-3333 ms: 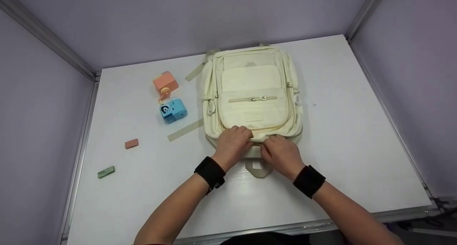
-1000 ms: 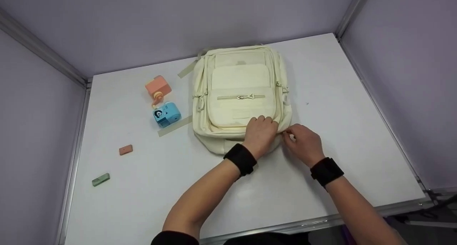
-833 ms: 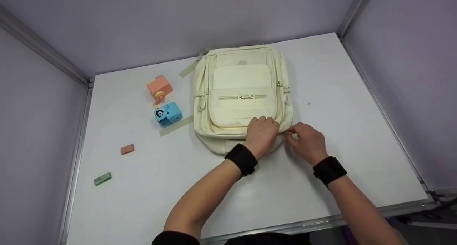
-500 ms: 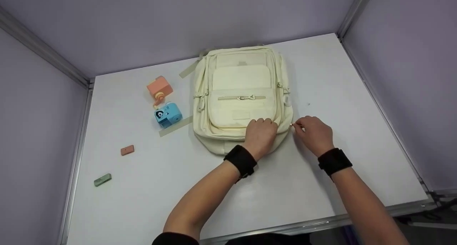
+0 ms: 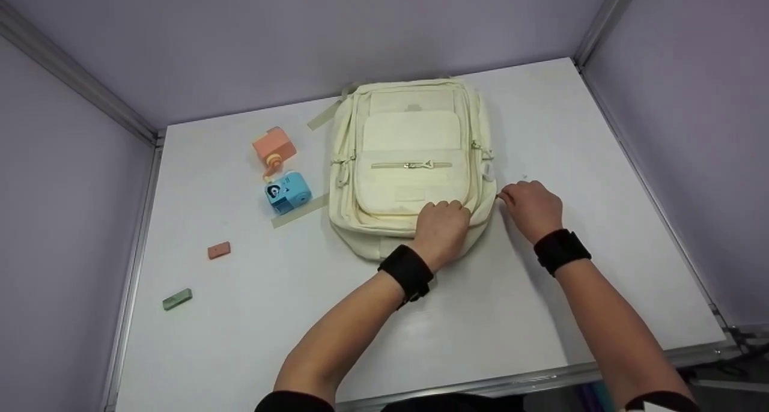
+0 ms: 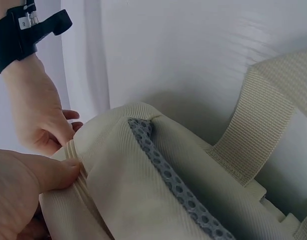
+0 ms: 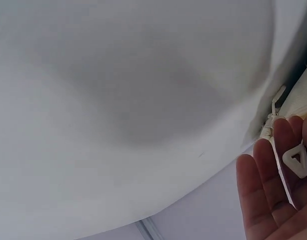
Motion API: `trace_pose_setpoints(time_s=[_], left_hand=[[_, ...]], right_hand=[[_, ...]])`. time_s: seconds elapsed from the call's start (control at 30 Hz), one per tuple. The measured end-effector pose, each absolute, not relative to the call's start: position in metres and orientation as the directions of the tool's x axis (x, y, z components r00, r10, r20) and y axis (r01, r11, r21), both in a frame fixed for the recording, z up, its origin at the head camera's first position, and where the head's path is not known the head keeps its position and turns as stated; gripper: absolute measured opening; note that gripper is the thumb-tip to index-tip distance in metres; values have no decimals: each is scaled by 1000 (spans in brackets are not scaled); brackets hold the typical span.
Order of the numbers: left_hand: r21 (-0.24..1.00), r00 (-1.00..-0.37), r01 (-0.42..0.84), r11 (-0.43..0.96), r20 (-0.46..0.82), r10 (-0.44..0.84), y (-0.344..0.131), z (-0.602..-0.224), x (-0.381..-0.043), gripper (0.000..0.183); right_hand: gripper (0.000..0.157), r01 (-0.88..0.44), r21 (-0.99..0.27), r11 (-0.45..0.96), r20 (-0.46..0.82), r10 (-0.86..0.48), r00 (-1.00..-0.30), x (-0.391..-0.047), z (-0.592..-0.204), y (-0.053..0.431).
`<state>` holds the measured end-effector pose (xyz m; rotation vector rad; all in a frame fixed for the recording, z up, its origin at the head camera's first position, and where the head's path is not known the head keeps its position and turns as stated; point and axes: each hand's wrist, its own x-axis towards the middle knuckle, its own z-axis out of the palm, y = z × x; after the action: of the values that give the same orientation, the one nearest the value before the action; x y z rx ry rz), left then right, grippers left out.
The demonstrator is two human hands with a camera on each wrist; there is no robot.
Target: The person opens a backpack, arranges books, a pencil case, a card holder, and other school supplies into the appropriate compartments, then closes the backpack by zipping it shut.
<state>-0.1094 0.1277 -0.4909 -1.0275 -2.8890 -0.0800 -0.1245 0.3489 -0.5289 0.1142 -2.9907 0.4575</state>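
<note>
A cream backpack (image 5: pixel 414 130) lies front side up on the white table. My left hand (image 5: pixel 443 232) grips its lower edge, right of centre. In the left wrist view the thumb of the left hand (image 6: pixel 23 185) presses on a zipper seam (image 6: pixel 86 192). At the bag's lower right side, my right hand (image 5: pixel 534 211) pinches a zipper pull. That cream, triangular zipper pull (image 7: pixel 299 172) shows against the fingers of the right hand (image 7: pixel 273 195) in the right wrist view. The slider itself is hidden by the fingers.
Left of the bag lie an orange toy (image 5: pixel 274 145) with a crank-like arm and a blue camera-shaped toy (image 5: pixel 288 191). Farther left are a reddish block (image 5: pixel 219 250) and a green block (image 5: pixel 177 299). Webbing straps (image 5: pixel 300 211) stick out from under the bag.
Both hands left the bag's bottom middle and went right. The right hand then travelled up along the right side with the zipper pull, while the left hand kept its grip at the lower edge.
</note>
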Motion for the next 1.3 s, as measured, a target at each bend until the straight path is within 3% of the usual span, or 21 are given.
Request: trace_pose_setpoints(time_s=[0.47, 0.8, 1.3], left_hand=[[27, -758, 649, 760, 103, 644, 126, -487, -106, 11], [58, -763, 645, 762, 99, 639, 126, -482, -109, 10], [91, -776, 631, 770, 62, 628, 126, -479, -110, 11]], right_hand=[[27, -50, -240, 970, 35, -42, -998, -155, -533, 357], [21, -44, -214, 976, 3, -44, -999, -176, -533, 355], [21, 19, -253, 967, -22, 13, -1000, -188, -534, 349]])
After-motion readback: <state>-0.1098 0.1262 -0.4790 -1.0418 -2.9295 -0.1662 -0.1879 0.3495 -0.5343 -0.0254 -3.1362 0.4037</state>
